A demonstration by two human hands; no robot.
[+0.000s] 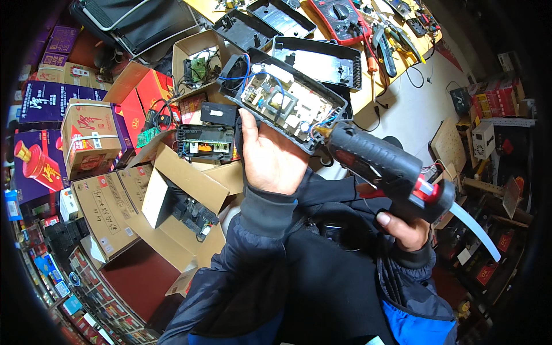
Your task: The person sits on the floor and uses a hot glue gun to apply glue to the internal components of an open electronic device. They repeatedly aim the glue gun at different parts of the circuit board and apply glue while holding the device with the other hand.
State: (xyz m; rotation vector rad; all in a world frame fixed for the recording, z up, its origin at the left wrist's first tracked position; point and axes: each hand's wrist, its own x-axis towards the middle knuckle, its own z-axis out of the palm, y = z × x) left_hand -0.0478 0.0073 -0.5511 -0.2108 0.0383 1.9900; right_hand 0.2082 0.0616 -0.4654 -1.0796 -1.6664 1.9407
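Note:
My left hand [272, 156], palm up, supports an open black plastic case [238, 99] from below, with the thumb along its near side. Inside the case sits a circuit board [280, 102] with blue and red wires at its ends. My right hand [407, 231] is wrapped round a black hot glue gun [376, 160]; most of its fingers are hidden behind the tool. The gun's nozzle points at the case's right end, by the wires there; whether it touches cannot be told. A whitish glue stick [476, 231] juts out of the gun's back.
On the yellow table [368, 99] lie black case halves [322, 60], a red multimeter [339, 20], pliers [384, 50] and a red-handled screwdriver [372, 63]. Cardboard boxes [201, 244] with electronic parts stand at left, beside stacked cartons [92, 138]. Shelves with goods line the right.

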